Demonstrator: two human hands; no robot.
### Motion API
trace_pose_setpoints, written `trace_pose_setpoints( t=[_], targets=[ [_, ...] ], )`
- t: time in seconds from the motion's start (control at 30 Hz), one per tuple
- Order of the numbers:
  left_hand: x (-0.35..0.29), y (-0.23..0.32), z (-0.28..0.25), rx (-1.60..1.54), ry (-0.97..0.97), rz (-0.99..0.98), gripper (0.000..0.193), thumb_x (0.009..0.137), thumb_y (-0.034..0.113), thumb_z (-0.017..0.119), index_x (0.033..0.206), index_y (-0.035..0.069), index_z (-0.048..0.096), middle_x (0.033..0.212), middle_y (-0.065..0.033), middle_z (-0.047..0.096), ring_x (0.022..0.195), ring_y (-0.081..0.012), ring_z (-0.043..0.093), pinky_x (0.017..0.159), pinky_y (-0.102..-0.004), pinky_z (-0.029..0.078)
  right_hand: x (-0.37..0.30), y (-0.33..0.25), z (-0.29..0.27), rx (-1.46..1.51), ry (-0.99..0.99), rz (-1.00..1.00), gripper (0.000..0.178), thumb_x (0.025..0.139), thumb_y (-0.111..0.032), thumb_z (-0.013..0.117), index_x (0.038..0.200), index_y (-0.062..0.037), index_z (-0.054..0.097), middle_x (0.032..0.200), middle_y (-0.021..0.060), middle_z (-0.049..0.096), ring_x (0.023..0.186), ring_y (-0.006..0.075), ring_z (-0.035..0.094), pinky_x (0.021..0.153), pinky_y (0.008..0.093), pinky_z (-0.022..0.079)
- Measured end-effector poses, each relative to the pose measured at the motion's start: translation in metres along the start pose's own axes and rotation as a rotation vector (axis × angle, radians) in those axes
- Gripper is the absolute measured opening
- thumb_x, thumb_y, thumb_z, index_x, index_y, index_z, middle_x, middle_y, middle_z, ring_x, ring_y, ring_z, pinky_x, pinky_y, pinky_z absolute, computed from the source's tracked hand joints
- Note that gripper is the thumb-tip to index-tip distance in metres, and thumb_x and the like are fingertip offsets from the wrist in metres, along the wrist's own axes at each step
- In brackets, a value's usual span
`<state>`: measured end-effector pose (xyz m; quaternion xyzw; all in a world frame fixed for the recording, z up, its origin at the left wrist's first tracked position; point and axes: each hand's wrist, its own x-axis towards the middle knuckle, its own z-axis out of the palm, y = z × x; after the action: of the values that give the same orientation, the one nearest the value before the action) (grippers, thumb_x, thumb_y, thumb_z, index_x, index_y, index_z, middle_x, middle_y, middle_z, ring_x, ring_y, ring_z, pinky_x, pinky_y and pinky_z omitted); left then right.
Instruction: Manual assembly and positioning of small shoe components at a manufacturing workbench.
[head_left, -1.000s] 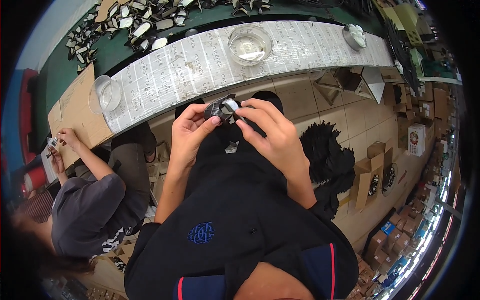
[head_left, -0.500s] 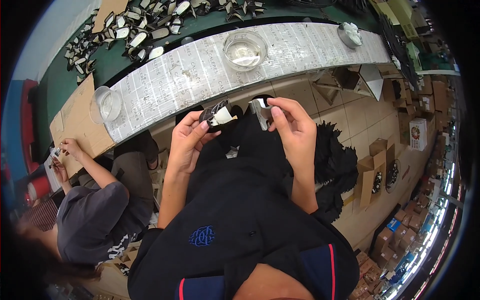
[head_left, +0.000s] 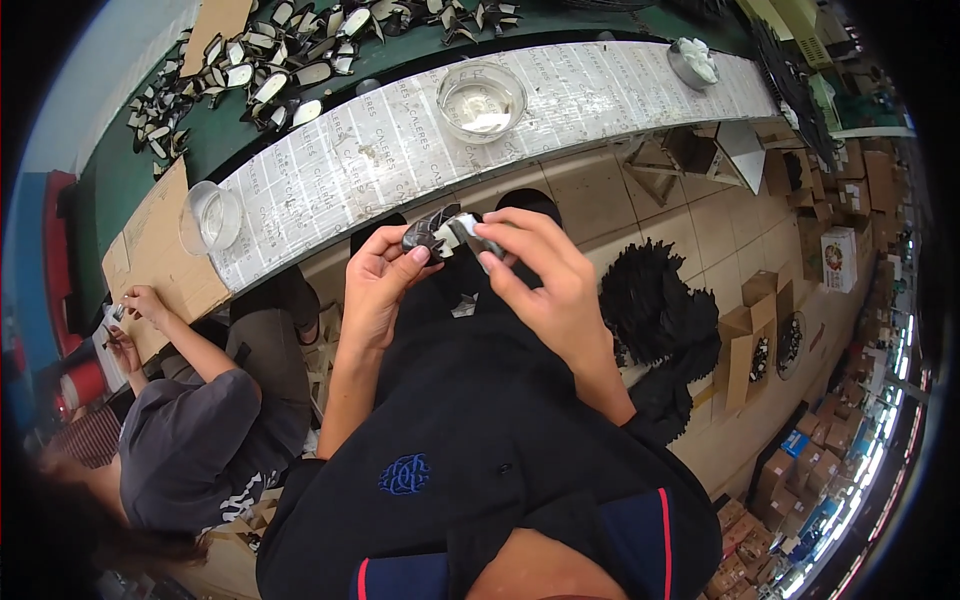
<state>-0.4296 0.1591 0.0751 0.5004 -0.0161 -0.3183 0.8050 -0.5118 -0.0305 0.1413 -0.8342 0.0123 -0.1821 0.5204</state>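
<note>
Over my lap, my left hand (head_left: 378,280) is closed on a black shoe heel (head_left: 424,238) that has pale, whitish material at its right side. My right hand (head_left: 550,282) pinches a curved, silvery-grey piece (head_left: 484,252) between thumb and fingers; its exact kind I cannot make out. The grey piece is right up against the pale side of the heel, and I cannot tell whether the two are joined. Beyond my hands, a clear round bowl (head_left: 482,104) stands on the bench strip covered with printed paper (head_left: 340,165).
Many black heels with pale faces (head_left: 270,88) lie heaped on the green bench (head_left: 400,55). A second clear bowl (head_left: 212,217) stands beside cardboard (head_left: 160,235). A co-worker (head_left: 190,440) sits at left. Black ragged material (head_left: 655,310) and an open carton (head_left: 745,340) are at right.
My right hand has moved left, bringing the grey piece from apart to up against the heel. My left hand stays nearly in place, still holding the heel.
</note>
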Motion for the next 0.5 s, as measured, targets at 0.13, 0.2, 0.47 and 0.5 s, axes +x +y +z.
trace_pose_setpoints(
  t=[0.13, 0.2, 0.47, 0.5],
  targets=[
    [0.000, 0.000, 0.004, -0.002, 0.012, 0.014, 0.023, 0.093, 0.005, 0.067, 0.114, -0.001, 0.059, 0.106, -0.0092, 0.068, 0.096, -0.0141, 0.067, 0.088, -0.0314, 0.057, 0.003, 0.002, 0.009, -0.084, -0.013, -0.136, 0.029, 0.084, 0.001, 0.071, 0.113, -0.0004, 0.065, 0.109, 0.0152, 0.063, 0.092, 0.0314, 0.066, 0.077, 0.0362, 0.056],
    [0.000, 0.000, 0.005, 0.005, 0.006, 0.025, 0.023, 0.092, 0.003, 0.068, 0.113, -0.002, 0.059, 0.105, -0.0091, 0.068, 0.096, -0.0135, 0.066, 0.088, -0.0305, 0.056, 0.003, 0.001, 0.009, -0.079, -0.042, -0.148, 0.031, 0.084, 0.002, 0.071, 0.114, -0.0004, 0.065, 0.109, 0.0153, 0.063, 0.093, 0.0322, 0.066, 0.078, 0.0367, 0.056],
    [0.000, -0.002, 0.002, 0.045, 0.005, 0.034, 0.024, 0.092, 0.002, 0.069, 0.114, -0.002, 0.059, 0.105, -0.0086, 0.067, 0.095, -0.0126, 0.066, 0.088, -0.0299, 0.056, 0.004, 0.013, 0.010, -0.288, 0.049, -0.204, 0.031, 0.084, 0.001, 0.071, 0.114, -0.0007, 0.064, 0.110, 0.0160, 0.062, 0.093, 0.0337, 0.066, 0.078, 0.0380, 0.056],
    [0.001, -0.003, 0.002, 0.053, 0.010, 0.035, 0.024, 0.092, 0.002, 0.069, 0.114, -0.002, 0.060, 0.105, -0.0085, 0.067, 0.095, -0.0124, 0.066, 0.088, -0.0299, 0.056, 0.004, 0.013, 0.009, -0.322, 0.071, -0.197, 0.030, 0.084, 0.001, 0.071, 0.113, -0.0009, 0.064, 0.110, 0.0162, 0.062, 0.091, 0.0338, 0.066, 0.076, 0.0379, 0.056]
  ],
)
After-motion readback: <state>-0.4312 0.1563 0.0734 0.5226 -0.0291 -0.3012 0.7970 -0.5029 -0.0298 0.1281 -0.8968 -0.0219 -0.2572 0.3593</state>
